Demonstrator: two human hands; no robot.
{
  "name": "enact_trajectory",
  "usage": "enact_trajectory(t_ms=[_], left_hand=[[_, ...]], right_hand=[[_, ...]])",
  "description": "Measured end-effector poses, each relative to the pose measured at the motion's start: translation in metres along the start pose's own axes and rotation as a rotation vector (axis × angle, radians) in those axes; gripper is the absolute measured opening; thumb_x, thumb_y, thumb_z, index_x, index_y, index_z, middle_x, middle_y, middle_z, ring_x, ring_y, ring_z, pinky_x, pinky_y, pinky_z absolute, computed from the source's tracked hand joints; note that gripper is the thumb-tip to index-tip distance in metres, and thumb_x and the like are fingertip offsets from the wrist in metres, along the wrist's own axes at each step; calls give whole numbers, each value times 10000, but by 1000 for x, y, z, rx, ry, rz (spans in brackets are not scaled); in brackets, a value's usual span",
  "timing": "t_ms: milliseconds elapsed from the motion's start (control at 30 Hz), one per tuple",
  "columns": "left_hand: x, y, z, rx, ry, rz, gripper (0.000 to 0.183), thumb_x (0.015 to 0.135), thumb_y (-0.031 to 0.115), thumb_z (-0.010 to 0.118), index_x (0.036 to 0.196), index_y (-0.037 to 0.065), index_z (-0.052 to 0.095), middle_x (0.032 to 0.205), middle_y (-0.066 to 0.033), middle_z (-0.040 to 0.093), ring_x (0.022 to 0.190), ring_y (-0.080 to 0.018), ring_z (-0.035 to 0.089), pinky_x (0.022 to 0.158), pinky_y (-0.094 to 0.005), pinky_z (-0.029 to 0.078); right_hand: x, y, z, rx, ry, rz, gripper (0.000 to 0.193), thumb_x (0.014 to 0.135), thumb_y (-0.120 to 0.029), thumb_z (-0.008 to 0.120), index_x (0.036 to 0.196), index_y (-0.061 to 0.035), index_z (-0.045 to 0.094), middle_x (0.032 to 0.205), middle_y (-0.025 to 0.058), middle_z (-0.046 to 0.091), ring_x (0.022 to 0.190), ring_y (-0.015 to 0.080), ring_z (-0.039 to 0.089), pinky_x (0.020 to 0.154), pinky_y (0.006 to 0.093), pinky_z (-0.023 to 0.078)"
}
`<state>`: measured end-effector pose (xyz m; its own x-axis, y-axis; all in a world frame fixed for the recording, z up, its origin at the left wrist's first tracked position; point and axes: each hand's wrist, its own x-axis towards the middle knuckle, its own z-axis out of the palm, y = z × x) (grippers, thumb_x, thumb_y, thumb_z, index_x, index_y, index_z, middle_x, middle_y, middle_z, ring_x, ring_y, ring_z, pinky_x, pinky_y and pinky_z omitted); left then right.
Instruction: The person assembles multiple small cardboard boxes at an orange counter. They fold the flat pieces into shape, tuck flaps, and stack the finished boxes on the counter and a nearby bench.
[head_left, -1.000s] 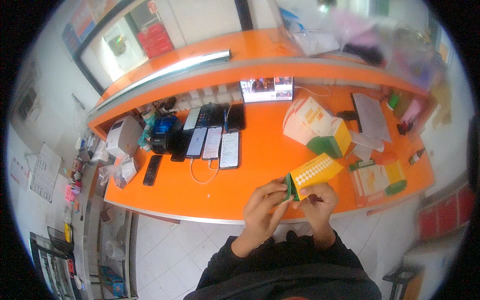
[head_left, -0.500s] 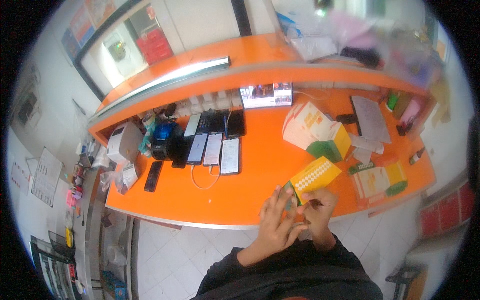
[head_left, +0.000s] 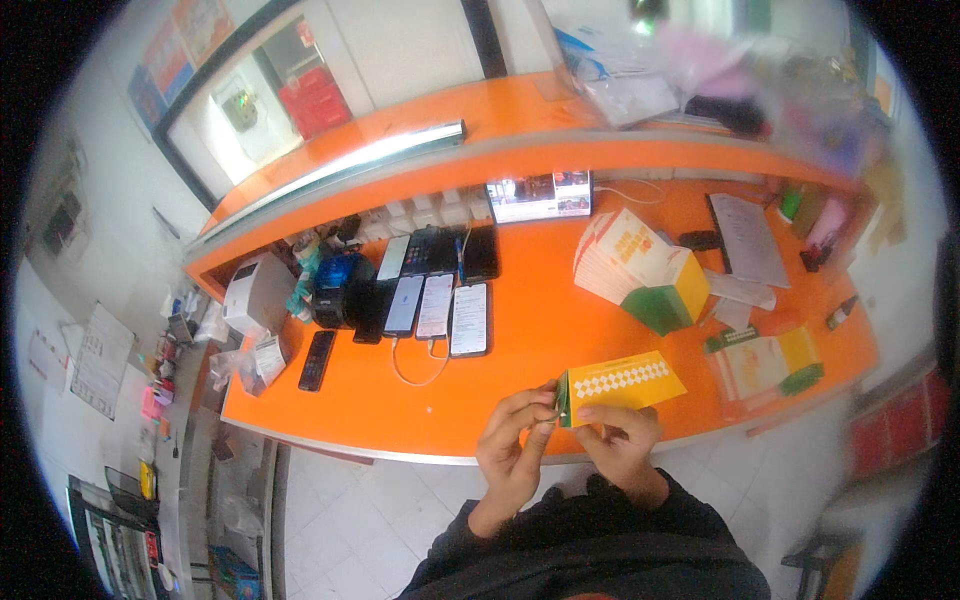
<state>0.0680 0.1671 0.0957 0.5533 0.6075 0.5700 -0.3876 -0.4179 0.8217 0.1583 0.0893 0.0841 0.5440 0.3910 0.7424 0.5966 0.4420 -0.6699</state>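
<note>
The left hand (head_left: 512, 445), spread a moment ago, now has its fingers drawn narrow on the green end flap (head_left: 564, 400) of the yellow carton (head_left: 625, 384), gripped by the right hand (head_left: 622, 440) above the table's (head_left: 400, 400) near edge, so that end seems unfinished.

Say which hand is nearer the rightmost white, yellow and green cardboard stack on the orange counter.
Right. The right hand is left of the stack and lower; the left hand is farther left, at the green end of the yellow cardboard box.
</note>
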Motion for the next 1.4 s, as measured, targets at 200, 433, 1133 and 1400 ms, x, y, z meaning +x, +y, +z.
enact_trajectory(t_ms=[200,433,1133,1400], left_hand=[[2,3,-2,62,35,47,82,685,-45,506,765,-44,525,877,-143,500,859,-255,498,733,-289,392],[-6,0,10,51,64,65,57,661,-24,542,717,-29,536,866,-153,510,864,-280,492,755,-333,382],[-34,-12,-14,55,196,275,347,717,233,542,977,48,407,769,-179,496,626,-254,528,560,-347,442],[-42,-28,-1,-32,308,98,229,772,246,439,904,62,407,838,-174,453,663,-251,486,564,-363,407]], right_hand=[[7,-17,-4,-333,-144,-105,216,575,63,582,756,-41,524,694,90,542,601,174,530,515,248,410],[-12,0,-3,-196,-82,-54,225,608,48,562,812,-1,479,755,120,504,597,212,511,532,259,411],[-31,-19,-40,83,-445,-707,301,659,-79,581,926,-25,454,970,199,456,826,243,506,672,322,422],[-18,-18,-18,16,-214,-53,628,573,-150,676,1060,-79,284,1060,201,358,922,275,430,763,359,357]])
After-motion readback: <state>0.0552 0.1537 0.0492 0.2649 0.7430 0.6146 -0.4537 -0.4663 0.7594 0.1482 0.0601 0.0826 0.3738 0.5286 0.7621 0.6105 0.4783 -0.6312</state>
